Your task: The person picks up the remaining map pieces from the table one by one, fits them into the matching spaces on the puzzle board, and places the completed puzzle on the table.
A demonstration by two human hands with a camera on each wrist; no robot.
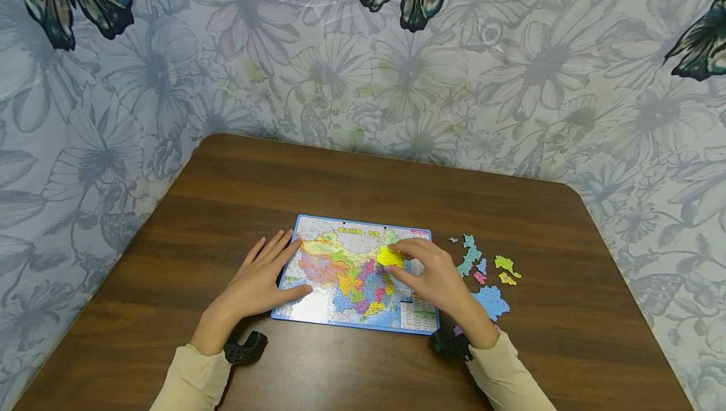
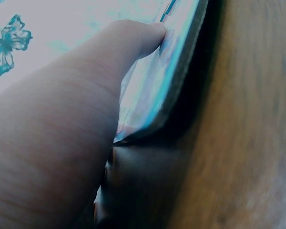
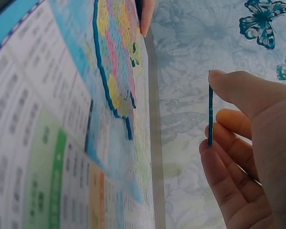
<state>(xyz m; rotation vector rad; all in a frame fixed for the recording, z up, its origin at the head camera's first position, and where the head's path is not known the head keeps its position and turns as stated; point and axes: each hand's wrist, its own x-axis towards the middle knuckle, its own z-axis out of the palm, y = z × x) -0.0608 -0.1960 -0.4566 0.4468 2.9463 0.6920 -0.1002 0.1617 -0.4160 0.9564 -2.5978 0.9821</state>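
A map puzzle board (image 1: 306, 310) with a blue border lies on the table, its coloured regions partly filled in. My right hand (image 1: 439, 275) pinches a yellow puzzle piece (image 1: 390, 257) over the upper right of the map. In the right wrist view that piece appears edge-on as a thin dark line (image 3: 210, 109) between thumb and fingers, apart from the board's surface. My left hand (image 1: 255, 285) lies with spread, straight fingers at the board's left edge. Its thumb (image 2: 138, 40) reaches over the border in the left wrist view.
Right of the board lie several loose pieces, among them a teal one (image 1: 468, 256), a large blue one (image 1: 492, 302), a green one (image 1: 503, 264) and a pink one (image 1: 480, 277). The brown table (image 1: 363, 174) meets a flower-patterned backdrop (image 1: 334, 96) behind.
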